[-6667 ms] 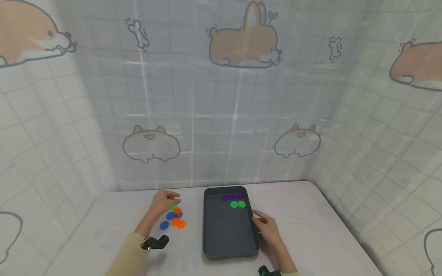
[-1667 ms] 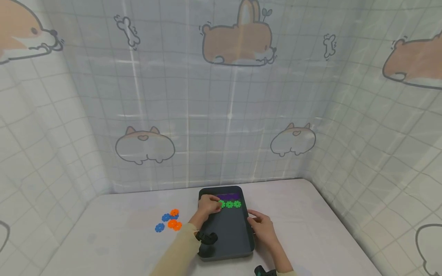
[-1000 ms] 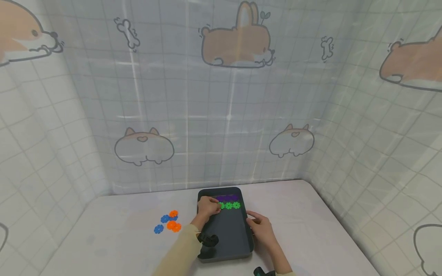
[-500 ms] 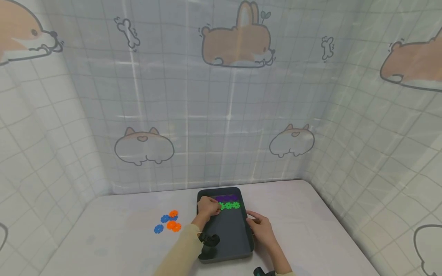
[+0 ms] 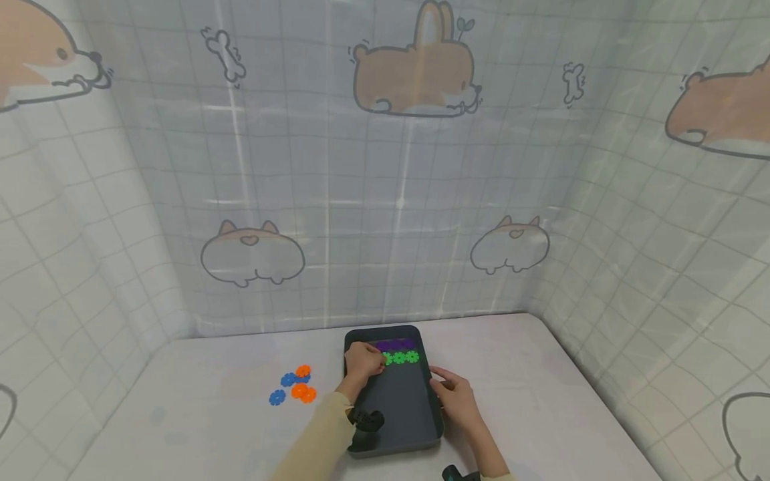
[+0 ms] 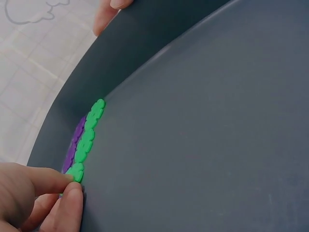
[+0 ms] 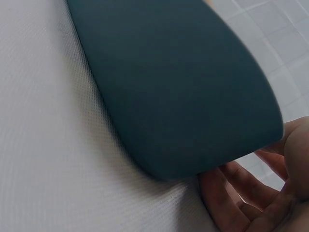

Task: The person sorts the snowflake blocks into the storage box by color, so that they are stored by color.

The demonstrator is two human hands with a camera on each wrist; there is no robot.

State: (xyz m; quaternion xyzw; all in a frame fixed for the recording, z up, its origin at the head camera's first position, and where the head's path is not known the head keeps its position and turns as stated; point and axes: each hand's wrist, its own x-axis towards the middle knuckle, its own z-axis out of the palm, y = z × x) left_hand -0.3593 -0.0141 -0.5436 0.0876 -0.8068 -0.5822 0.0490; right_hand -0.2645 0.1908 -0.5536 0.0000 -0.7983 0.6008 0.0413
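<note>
L arm, in a pale yellow sleeve (image 5: 319,434), reaches over the near-L part of the dark tray (image 5: 397,407), wrist bent a bit, fingers pointing toward tray's R side. L hand (image 5: 363,361) is in tray's far-L area, thumb + index pinching the leftmost green flower piece (image 6: 77,172). R hand (image 5: 456,394) is at tray's R side, fingers bent & touching it; can't tell if it grips or just rests there.

Green flower pcs (image 5: 412,357): flat, bright, scalloped edges, lying in a row near tray's far end, just in front of the purple pcs (image 5: 396,345), which line the far wall.

Counts: 3 green in tray; purple qty unclear, they blend together. L of tray, outside: 3 orange pcs (image 5: 303,370) & 3 blue pcs (image 5: 277,397), some overlapping.
</note>
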